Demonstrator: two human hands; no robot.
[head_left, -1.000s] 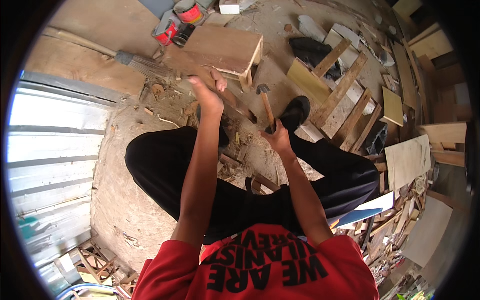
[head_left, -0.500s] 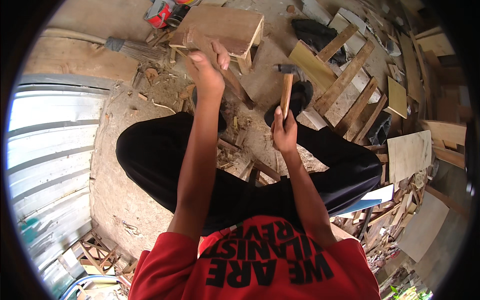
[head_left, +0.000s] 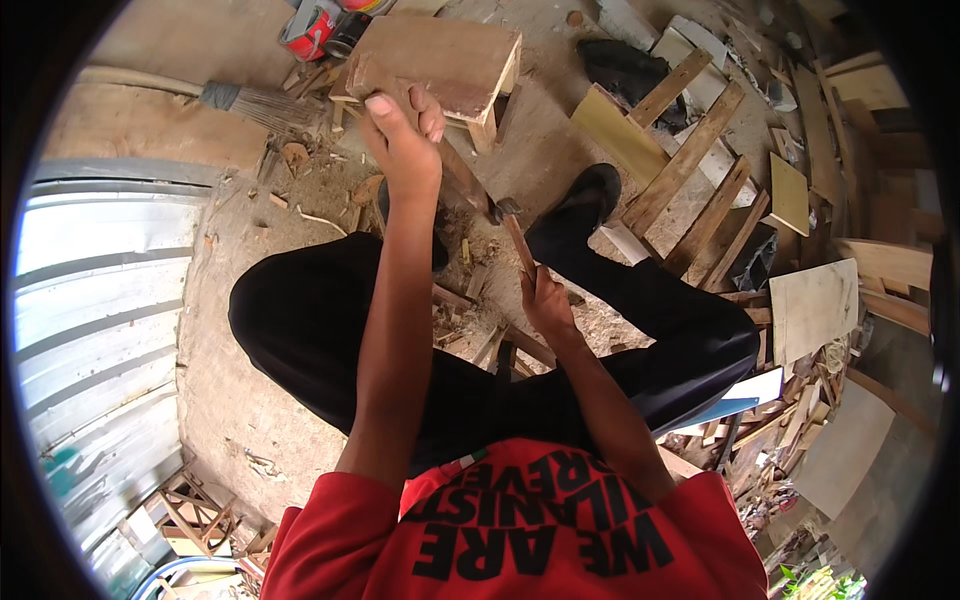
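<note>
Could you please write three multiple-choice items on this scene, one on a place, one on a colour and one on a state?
1. Where is the small wooden stool?
A. On the ground beyond the left hand
B. On the person's lap
C. Hanging on the metal sheet

2. What colour are the trousers?
A. White
B. Black
C. Yellow

3. What is the right hand doing?
A. Lying open on the ground
B. Gripping the wooden handle of a hammer
C. Holding the broom

Answers:
1 A, the stool stands on the dirt floor just past the raised left hand.
2 B, both legs are clad in black.
3 B, the fingers are closed around the handle, with the hammer's head down near the wood scraps.
</note>
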